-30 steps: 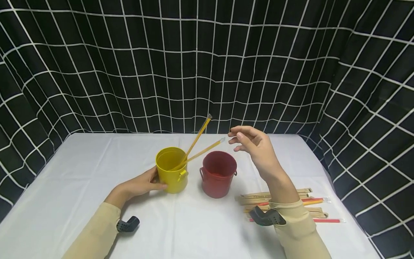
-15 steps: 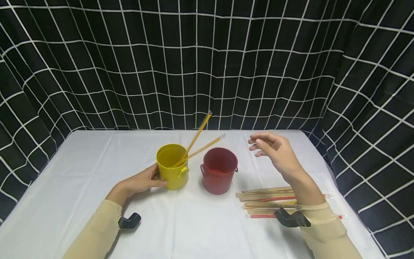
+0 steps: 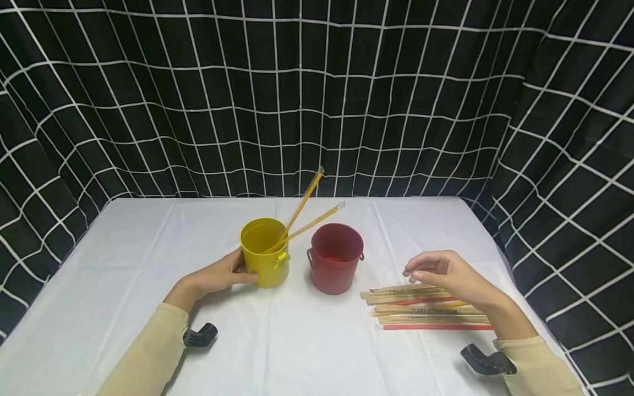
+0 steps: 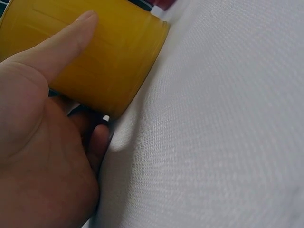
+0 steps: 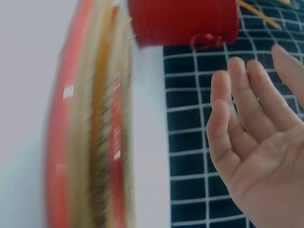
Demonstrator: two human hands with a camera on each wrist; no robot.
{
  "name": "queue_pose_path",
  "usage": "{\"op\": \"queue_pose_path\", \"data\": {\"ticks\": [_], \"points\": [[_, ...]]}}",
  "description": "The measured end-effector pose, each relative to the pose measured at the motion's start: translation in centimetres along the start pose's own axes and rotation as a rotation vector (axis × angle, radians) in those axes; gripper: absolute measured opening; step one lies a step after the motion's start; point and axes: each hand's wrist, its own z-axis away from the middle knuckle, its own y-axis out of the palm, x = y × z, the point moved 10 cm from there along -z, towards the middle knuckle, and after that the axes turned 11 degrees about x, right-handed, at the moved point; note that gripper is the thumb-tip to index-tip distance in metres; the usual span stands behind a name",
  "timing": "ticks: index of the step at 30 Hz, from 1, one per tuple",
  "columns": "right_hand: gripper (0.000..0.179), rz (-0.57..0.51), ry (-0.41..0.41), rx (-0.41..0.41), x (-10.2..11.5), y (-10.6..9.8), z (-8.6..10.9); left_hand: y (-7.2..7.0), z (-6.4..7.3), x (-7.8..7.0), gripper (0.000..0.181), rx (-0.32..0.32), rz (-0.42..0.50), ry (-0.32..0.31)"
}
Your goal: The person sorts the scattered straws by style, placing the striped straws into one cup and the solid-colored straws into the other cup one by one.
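Note:
My left hand (image 3: 215,279) grips the side of a small yellow bucket (image 3: 267,269), thumb across its front and the other fingers behind it. Two yellow wrapped straws (image 3: 307,198) lean out of that bucket toward the right. A red bucket (image 3: 333,275) stands upright just right of it, its inside showing no straws. Over a pile of wrapped straws (image 3: 431,311) hovers my right hand (image 3: 455,278), holding nothing. In the right wrist view its fingers (image 5: 256,90) are loosely bent and apart from the straws.
White cloth (image 3: 307,341) covers the table, which ends at a black curtain (image 3: 277,99) with a white grid. The pile on the right mixes paper-wrapped straws with red and yellow ones. A black wrist camera (image 3: 487,360) sits on the right sleeve.
My right hand has moved right from beyond the red bucket, then down toward the straw pile. The left hand stays on the yellow bucket. The view has shifted slightly.

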Motion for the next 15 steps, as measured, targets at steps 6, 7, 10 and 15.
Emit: {"op": "queue_pose_path", "data": {"ticks": [6, 7, 10, 15], "points": [[0.023, -0.056, 0.035, 0.123, -2.4, 1.8, 1.4, 0.1, -0.1, 0.0, 0.096, 0.006, 0.002, -0.009], [0.024, -0.048, 0.039, 0.135, -2.5, 2.0, 1.4, 0.0, -0.1, 0.0, 0.096, 0.002, 0.003, -0.015], [0.024, 0.019, 0.071, 0.156, -2.6, 2.5, 1.4, 0.0, -0.1, -0.1, 0.096, 0.001, 0.008, -0.017], [0.021, 0.106, 0.091, 0.175, -2.7, 3.1, 1.2, 0.3, 0.0, -0.1, 0.097, 0.013, 0.011, -0.02]]}}
